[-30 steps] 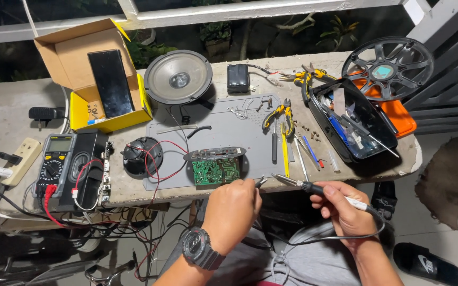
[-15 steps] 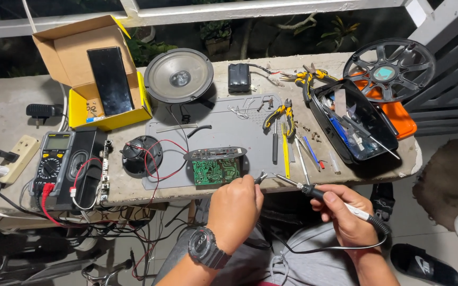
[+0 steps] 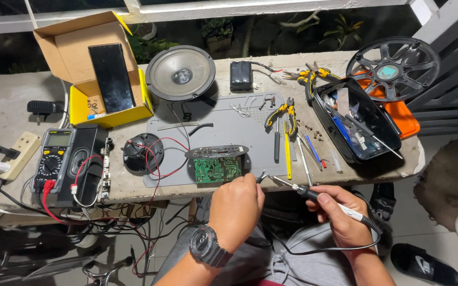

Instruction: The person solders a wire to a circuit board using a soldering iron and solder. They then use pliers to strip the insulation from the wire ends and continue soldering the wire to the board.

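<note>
Both hands have edged closer: left hand (image 3: 235,212) pinches tweezers (image 3: 261,177), right hand (image 3: 339,214) grips soldering iron (image 3: 314,195), below circuit board (image 3: 217,169).

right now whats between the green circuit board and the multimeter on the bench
In the head view, between the green circuit board and the multimeter lie a small black speaker with red wires and a long black speaker box.

The left hand (image 3: 235,211) is covering whatever its fingertips are pinching at the circuit board's (image 3: 217,169) four o'clock corner; it may be a wire, too small to tell. The soldering iron's (image 3: 314,195) tip is vanishing behind that hand. At five o'clock, the sandal (image 3: 425,264) is being cut by the bottom edge.
</note>
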